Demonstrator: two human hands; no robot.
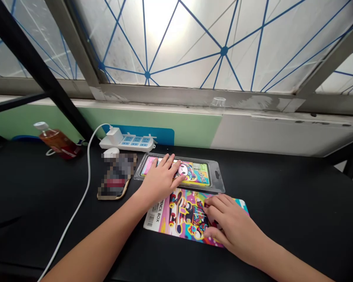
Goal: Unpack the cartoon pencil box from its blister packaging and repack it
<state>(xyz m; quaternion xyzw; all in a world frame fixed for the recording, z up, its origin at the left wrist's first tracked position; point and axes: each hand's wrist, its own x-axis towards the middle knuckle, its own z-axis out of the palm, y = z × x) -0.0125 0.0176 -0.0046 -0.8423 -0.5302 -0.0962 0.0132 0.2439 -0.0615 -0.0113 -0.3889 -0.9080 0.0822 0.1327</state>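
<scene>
On the black table (288,196), a clear plastic pack (217,178), with a colourful box (202,174) seated in it, is partly covered by the left hand (162,178), its fingers spread. Just nearer, a printed card (185,215) is overlaid by the right hand (228,217), fingers bent; whether anything is pinched cannot be told.

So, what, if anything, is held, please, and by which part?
Nothing appears held: the left hand rests on clear plastic packaging, the right hand on a multicoloured rectangular card.
</scene>
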